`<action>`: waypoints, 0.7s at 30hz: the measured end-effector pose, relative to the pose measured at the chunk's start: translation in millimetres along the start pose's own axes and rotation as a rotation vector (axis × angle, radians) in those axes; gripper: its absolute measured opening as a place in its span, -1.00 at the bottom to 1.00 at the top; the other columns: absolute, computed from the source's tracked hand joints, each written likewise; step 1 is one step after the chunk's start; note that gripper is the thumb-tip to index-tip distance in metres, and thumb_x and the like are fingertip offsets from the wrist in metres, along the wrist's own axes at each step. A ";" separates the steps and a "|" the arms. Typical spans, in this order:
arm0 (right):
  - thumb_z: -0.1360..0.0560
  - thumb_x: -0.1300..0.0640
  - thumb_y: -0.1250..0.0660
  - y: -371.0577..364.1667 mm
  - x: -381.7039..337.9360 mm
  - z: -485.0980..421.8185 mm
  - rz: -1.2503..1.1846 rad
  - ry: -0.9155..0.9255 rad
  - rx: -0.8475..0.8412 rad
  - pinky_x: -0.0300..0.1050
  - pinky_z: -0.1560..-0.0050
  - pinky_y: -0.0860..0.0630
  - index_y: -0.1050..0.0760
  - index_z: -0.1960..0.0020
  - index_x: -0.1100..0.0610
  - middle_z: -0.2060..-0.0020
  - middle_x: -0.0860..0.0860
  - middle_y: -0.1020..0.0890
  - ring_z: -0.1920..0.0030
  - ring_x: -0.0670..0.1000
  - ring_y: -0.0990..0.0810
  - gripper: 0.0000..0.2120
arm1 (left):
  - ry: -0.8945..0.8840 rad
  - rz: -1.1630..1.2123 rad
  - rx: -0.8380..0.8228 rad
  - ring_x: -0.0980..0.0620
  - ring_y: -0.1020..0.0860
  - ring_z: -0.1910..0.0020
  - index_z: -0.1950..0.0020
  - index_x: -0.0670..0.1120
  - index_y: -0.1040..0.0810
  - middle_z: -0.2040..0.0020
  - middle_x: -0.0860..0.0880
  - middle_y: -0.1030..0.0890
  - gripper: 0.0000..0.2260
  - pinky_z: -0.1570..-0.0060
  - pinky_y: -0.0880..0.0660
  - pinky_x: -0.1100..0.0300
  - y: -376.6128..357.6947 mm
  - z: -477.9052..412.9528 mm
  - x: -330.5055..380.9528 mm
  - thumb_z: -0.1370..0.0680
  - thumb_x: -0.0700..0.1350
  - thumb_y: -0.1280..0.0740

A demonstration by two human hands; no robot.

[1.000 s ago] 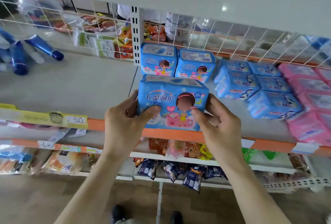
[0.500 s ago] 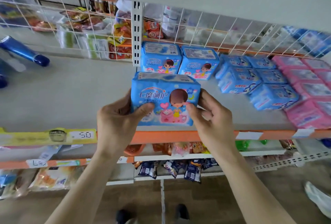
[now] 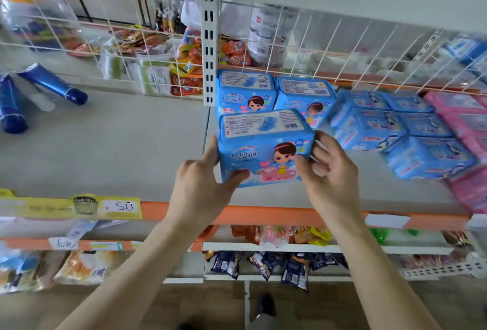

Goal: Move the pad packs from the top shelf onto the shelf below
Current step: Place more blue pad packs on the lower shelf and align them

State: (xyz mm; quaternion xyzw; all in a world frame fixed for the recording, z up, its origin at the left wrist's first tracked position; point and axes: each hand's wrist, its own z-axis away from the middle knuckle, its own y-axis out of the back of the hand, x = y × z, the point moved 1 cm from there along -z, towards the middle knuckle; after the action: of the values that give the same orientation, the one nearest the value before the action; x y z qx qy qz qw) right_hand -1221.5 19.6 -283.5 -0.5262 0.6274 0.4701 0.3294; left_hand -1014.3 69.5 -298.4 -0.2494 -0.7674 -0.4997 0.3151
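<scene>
Between L hand (image 3: pixel 195 187) & R hand (image 3: pixel 332 179): blue pad pack (image 3: pixel 263 145)

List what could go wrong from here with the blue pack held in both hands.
1. The blue pack, gripped by the left hand and right hand, is close to the shelf's orange front edge; released there, it might tip off forwards.
2. Pushed further back, it could shove the two matching packs standing right behind it.
3. The right hand is near the slumped blue stack; pulling away could brush it.
</scene>
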 end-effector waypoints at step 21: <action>-0.42 0.26 -0.53 -29.5 96.5 -67.2 0.087 0.094 -0.077 -0.40 -0.16 -0.49 -0.56 -0.31 0.19 -0.10 -0.12 -0.65 -0.11 -0.33 -0.59 -0.53 | 0.012 0.087 0.026 0.53 -0.55 0.12 -0.39 0.05 -0.55 0.25 0.57 -0.53 -0.43 0.16 -0.44 0.60 -48.8 -76.0 -78.1 -0.39 -0.14 -0.57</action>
State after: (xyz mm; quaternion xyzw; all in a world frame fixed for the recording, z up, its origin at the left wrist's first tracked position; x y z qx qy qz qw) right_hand -1209.6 -77.4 -355.4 -0.5320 0.6461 0.4825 0.2584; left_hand -977.7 -24.4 -362.4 -0.2755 -0.7602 -0.4770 0.3444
